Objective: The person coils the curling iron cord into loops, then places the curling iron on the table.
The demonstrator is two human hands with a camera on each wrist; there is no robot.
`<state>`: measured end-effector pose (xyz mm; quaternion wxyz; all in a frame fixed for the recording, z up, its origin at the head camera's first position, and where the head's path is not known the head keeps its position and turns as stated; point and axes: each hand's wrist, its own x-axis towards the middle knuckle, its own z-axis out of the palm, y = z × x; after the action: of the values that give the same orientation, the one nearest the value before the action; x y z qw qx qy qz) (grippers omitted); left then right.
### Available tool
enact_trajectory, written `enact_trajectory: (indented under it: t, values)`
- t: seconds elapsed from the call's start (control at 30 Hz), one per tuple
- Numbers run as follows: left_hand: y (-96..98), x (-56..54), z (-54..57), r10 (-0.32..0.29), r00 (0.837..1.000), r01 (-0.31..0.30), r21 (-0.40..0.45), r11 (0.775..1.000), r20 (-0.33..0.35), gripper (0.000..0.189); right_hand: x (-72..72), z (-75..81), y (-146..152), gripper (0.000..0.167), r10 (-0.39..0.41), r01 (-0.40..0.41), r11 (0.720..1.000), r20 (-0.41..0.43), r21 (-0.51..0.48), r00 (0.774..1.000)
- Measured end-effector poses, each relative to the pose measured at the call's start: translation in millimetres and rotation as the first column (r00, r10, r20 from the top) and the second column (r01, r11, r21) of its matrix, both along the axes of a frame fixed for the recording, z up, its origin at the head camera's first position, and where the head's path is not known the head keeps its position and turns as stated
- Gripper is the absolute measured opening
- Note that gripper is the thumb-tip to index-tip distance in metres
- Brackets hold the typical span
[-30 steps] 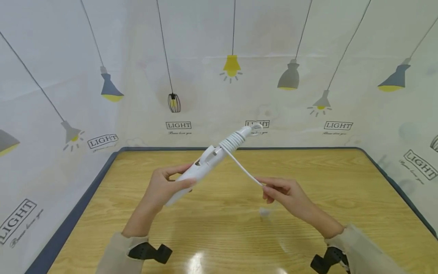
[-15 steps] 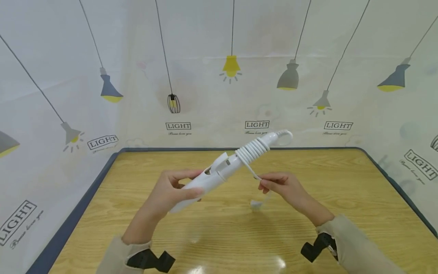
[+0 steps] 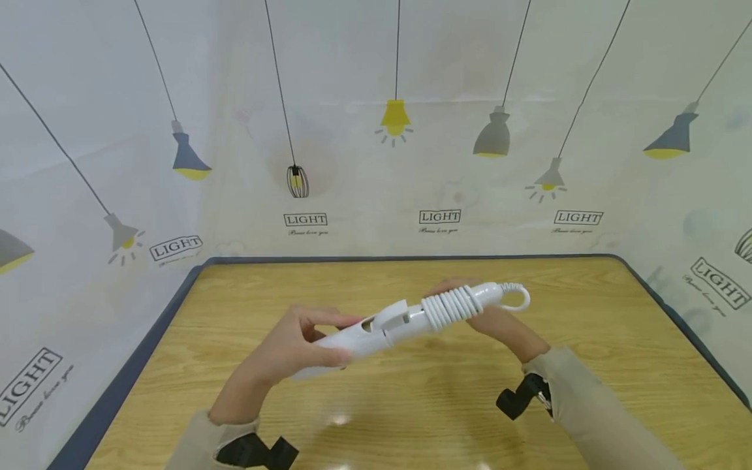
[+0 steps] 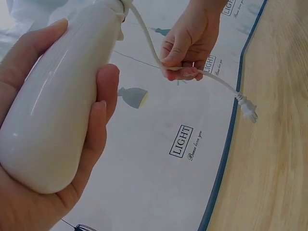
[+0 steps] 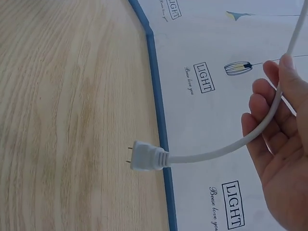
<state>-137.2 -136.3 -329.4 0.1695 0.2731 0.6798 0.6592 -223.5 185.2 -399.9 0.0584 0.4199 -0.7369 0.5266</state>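
My left hand (image 3: 299, 343) grips the wide rounded end of a white wand-shaped electric appliance (image 3: 358, 339), with the thumb on the near side. A raised lever-like piece (image 3: 392, 314) stands up from its middle. Toward the narrow end, the white power cord (image 3: 452, 308) is wound round the body in several close turns, beyond which it leaves the tip in a loop. Partly hidden behind those turns is my right hand (image 3: 492, 321). In the right wrist view, that hand pinches the cord's free length between thumb and forefinger, and the two-pin plug (image 5: 147, 156) dangles from it.
Below both hands lies a wood-grain table (image 3: 376, 418) with a dark blue edge strip (image 3: 352, 259). Pale wall sheets (image 3: 352, 150) printed with lamps and lettering rise behind and at the sides. Each sleeve bears a black wrist camera (image 3: 523, 395).
The appliance has tilted down toward level, its narrow end swinging right and lower. My right hand has carried the cord round behind the body; my left hand keeps its grip.
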Motion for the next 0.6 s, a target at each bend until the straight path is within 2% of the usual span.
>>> enact_trajectory:
  t: [0.07,0.1,0.2,0.3,0.43,0.5,0.6]
  values:
    - [-0.3,0.2,-1.4,-0.028,1.0,0.028,-0.024,0.999,-0.001,0.042,-5.5,0.7,-1.6,0.019,0.11,-0.11,0.994,-0.006,-0.028,0.994]
    - [-0.3,0.2,-2.2,-0.044,0.999,0.044,-0.037,0.998,-0.009,0.042,-2.4,7.6,-4.9,0.017,0.128,-0.127,0.991,0.035,-0.036,0.991]
    - [0.4,-0.2,-5.8,-0.093,0.995,0.09,-0.072,0.993,-0.041,0.042,0.6,16.1,-3.3,0.011,0.135,-0.139,0.99,0.125,0.02,0.983]
    - [1.9,-0.9,-11.1,-0.166,0.984,0.161,-0.075,0.984,-0.067,0.042,4.9,24.1,0.6,0.008,0.108,-0.124,0.984,0.124,0.125,0.986]
    - [6.1,-0.6,-19.0,-0.258,0.963,0.252,-0.077,0.965,-0.073,0.041,7.8,31.9,3.6,0.01,0.131,-0.154,0.962,0.112,0.227,0.985]
    - [9.4,0.2,-22.3,-0.28,0.957,0.272,-0.101,0.957,-0.076,0.041,8.7,36.0,3.3,0.008,0.164,-0.189,0.947,0.115,0.261,0.98]
    - [14.3,1.3,-25.9,-0.285,0.956,0.272,-0.16,0.949,-0.067,0.04,10.5,44.8,1.3,0.007,0.215,-0.236,0.921,0.099,0.31,0.972]
